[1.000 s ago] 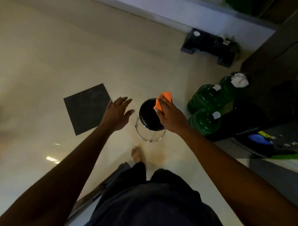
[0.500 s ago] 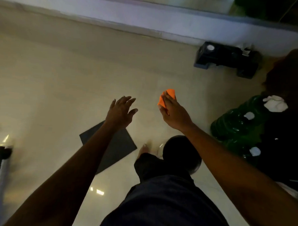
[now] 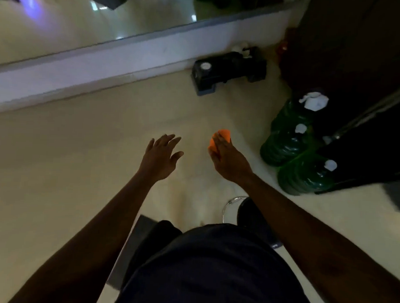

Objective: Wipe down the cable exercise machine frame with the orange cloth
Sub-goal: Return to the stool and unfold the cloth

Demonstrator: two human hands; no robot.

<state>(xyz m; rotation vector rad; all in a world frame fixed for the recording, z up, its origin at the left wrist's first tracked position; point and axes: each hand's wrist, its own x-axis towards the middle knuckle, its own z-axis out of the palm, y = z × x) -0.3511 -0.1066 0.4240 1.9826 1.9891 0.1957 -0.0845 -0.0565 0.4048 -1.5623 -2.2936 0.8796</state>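
Floor [image 3: 64, 169]: cream tile, smooth & glossy, w/ light glare near the mirror [image 3: 62, 26] along its far edge; mirror glass is slick, reflective. Orange cloth [image 3: 221, 138] looks soft, matt fabric, pinched in right hand [image 3: 230, 162]; green bottles [image 3: 290, 143] at floor's right edge are shiny translucent plastic w/ white caps. Stool [image 3: 235, 209] has a bright chrome metal ring, dark matt seat.

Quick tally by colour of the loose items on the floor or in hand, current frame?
Green: 3 water jugs
Orange: 1 cloth, held in the right hand
Black: 1 stool, 1 step block
Total: 6
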